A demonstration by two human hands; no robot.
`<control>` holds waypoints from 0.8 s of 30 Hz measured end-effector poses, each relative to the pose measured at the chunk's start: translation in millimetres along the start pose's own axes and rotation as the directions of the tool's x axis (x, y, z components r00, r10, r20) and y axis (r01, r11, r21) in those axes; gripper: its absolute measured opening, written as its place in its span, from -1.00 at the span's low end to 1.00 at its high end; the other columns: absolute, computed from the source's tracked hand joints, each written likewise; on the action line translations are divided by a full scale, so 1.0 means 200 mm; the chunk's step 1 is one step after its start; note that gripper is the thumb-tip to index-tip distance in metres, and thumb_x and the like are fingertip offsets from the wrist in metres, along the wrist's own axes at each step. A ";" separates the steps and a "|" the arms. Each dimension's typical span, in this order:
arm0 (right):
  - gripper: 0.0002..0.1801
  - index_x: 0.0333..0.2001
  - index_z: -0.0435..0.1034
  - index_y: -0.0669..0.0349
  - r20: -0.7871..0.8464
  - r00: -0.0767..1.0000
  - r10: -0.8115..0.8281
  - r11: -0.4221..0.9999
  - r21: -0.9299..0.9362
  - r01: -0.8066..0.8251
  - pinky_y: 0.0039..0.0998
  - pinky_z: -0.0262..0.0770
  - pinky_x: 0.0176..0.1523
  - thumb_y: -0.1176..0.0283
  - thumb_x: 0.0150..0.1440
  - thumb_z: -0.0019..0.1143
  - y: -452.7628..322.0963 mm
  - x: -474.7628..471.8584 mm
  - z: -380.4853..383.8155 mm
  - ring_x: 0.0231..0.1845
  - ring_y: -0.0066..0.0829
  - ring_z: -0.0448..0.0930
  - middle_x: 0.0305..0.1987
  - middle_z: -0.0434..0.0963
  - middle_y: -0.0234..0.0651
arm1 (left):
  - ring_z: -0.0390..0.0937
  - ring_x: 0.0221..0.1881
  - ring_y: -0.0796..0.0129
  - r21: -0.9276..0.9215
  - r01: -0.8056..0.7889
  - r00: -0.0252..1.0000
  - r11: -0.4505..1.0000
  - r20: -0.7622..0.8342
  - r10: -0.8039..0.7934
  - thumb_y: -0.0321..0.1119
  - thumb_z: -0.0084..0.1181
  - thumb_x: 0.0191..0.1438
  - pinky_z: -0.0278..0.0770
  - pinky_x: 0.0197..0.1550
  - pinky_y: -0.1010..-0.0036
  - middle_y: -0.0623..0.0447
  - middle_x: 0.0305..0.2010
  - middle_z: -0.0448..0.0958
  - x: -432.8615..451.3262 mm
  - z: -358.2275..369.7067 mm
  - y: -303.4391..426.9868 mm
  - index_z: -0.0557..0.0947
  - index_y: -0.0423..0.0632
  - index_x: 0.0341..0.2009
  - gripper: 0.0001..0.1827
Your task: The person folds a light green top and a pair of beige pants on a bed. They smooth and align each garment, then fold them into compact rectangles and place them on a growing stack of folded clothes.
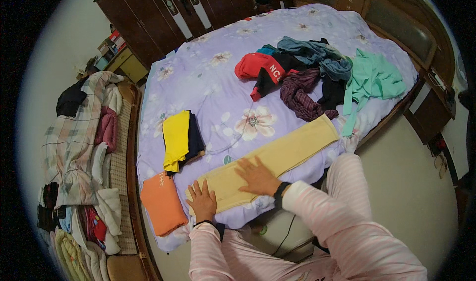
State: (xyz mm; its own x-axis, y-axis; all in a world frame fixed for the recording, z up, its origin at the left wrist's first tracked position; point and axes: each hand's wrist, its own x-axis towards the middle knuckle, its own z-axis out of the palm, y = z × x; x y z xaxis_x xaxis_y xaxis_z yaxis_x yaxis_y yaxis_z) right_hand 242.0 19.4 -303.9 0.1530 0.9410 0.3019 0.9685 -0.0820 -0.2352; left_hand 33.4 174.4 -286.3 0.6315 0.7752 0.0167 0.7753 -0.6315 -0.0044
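Yellow trousers (297, 141), folded lengthwise into a long strip, lie across the near side of the bed. My left hand (203, 201) rests flat on their left end, fingers spread. Flat on the middle of the strip is my right hand (256, 177), its fingers apart too. A folded orange garment (163, 203) with pale lettering lies just left of my left hand. Beyond it sits a stack with a bright yellow garment (175, 137) beside a dark one (195, 136).
Rumpled clothes fill the bed's right part: a red and black garment (256, 67), blue denim (312, 54), a striped maroon garment (299, 95) and a mint-green garment (375, 76). A sofa (124, 162) heaped with blankets stands left. A dark wardrobe (148, 24) stands behind the bed.
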 end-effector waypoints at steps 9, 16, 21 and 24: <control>-0.11 0.26 0.11 0.35 0.069 0.915 0.397 0.881 -0.307 -0.360 -0.03 -0.16 0.40 -0.17 0.08 -0.08 0.91 -0.49 -0.47 0.41 -0.17 0.08 0.37 0.14 -0.08 | -0.25 0.46 -0.08 0.014 0.023 0.999 1.000 0.039 -0.024 -0.01 -0.15 0.16 -0.10 0.20 -0.40 -0.04 0.45 -0.06 0.00 -0.03 0.02 0.19 0.26 0.32 -0.39; -0.19 0.26 0.11 0.36 0.033 0.882 0.471 0.840 -0.321 -0.437 -0.06 -0.08 0.39 -0.06 0.14 -0.11 1.00 -0.60 -0.59 0.44 -0.16 0.02 0.38 0.12 -0.09 | -0.24 0.46 -0.08 0.013 0.014 0.998 1.000 0.067 -0.014 -0.03 -0.13 0.17 -0.07 0.20 -0.39 -0.04 0.46 -0.11 0.01 -0.04 0.02 0.17 0.25 0.32 -0.38; -0.42 0.03 0.28 0.39 -0.208 0.931 0.301 0.933 -0.139 -0.333 -0.13 0.13 0.28 0.21 0.00 0.09 0.80 -0.48 -0.52 0.15 0.03 0.32 0.09 0.37 0.03 | -0.23 0.45 -0.12 0.036 0.002 0.998 0.999 0.063 -0.004 -0.06 -0.10 0.17 -0.02 0.17 -0.39 -0.09 0.45 -0.09 0.02 0.00 0.02 0.18 0.18 0.32 -0.38; -0.29 0.18 0.20 0.32 -0.136 0.989 0.057 0.995 -0.076 -0.068 0.01 -0.05 0.37 0.04 0.08 0.02 0.58 -0.34 -0.36 0.40 -0.11 0.10 0.30 0.22 -0.05 | -0.24 0.44 -0.17 0.051 -0.024 0.999 0.998 0.046 0.022 -0.06 -0.11 0.17 0.01 0.15 -0.40 -0.12 0.44 -0.10 0.02 -0.01 0.01 0.17 0.15 0.32 -0.38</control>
State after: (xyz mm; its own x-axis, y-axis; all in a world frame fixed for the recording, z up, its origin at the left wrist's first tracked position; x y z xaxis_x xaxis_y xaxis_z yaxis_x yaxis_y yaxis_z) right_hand 358.7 -78.1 -284.6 0.2332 0.8814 0.4107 0.9680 -0.1701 -0.1845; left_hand 37.4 175.4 -285.0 0.6479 0.7611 -0.0297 0.7592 -0.6485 -0.0559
